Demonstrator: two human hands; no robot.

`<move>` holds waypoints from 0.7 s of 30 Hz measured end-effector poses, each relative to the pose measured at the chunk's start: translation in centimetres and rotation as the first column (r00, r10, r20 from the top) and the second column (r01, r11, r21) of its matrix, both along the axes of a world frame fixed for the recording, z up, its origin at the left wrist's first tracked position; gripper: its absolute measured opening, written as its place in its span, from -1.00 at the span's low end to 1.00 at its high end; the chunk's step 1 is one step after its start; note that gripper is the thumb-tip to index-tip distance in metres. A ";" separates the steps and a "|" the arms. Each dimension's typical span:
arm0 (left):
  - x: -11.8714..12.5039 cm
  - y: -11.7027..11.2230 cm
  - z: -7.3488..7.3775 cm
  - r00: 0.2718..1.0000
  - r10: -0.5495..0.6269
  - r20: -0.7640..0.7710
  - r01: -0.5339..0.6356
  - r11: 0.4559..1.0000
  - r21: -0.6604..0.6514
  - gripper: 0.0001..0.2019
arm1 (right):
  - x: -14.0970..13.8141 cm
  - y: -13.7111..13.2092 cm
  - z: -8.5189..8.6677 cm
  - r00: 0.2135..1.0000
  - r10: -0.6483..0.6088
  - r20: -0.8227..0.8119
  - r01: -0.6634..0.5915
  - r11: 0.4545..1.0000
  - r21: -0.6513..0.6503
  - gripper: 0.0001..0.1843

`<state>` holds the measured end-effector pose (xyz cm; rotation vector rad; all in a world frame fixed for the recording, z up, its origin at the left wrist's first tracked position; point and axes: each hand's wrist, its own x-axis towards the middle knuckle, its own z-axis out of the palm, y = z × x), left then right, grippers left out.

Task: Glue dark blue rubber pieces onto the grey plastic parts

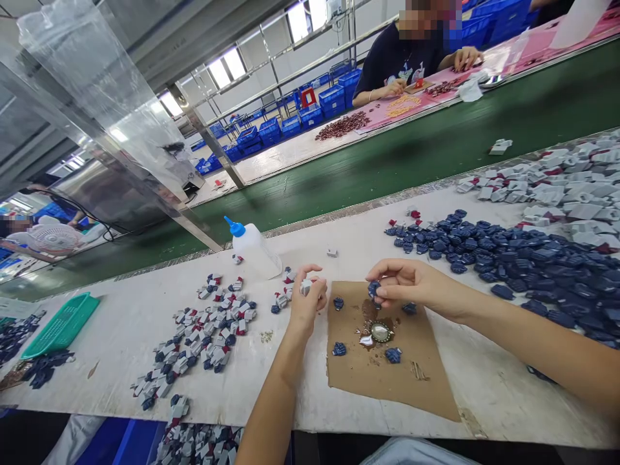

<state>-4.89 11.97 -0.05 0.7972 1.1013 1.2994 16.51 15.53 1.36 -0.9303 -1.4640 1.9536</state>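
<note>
- A workshop with a white bench (111,349) in front, a green strip (310,187) behind it, and a co-worker (380,71) seated at a pink surface beyond.
- The left hand (310,305) is partly curled, index finger extended, with a small grey piece (305,286) held in its fingers, just left of the cardboard sheet (353,378).
- The right hand (403,279) is nearly closed, pinching a dark blue piece (372,289) between thumb and fingers above the cardboard's far edge.
- On the cardboard, more dark blue pieces lie around a small round dish (380,332) and brown stains.
- Left of the hands spreads a pile of joined pieces (208,329), near a white bottle (258,252) with a blue cap; farther left sits a green basket (62,327).
- To the right lie a dark blue heap (489,253) and, behind it, a grey heap (571,184).
</note>
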 end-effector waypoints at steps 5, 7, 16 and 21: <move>0.0 -0.2 0.7 0.964 -0.215 0.157 0.230 0.969 -0.090 -0.70 | -0.2 0.2 -0.1 0.987 -0.159 0.001 0.158 0.985 -0.068 -0.53; 0.1 -0.3 0.7 0.944 -0.261 0.202 0.291 0.947 -0.136 -0.70 | -0.3 0.3 -0.1 0.980 -0.196 -0.012 0.195 0.978 -0.079 -0.53; 0.8 0.1 -0.5 0.975 -0.150 0.163 0.174 0.975 -0.140 -0.70 | -0.3 0.4 -0.5 0.974 -0.225 -0.009 0.223 0.970 -0.092 -0.51; 0.6 0.1 -0.5 0.970 -0.109 0.216 0.140 0.982 -0.131 -0.58 | -0.3 0.2 -0.4 0.977 -0.212 0.008 0.212 0.975 -0.072 -0.52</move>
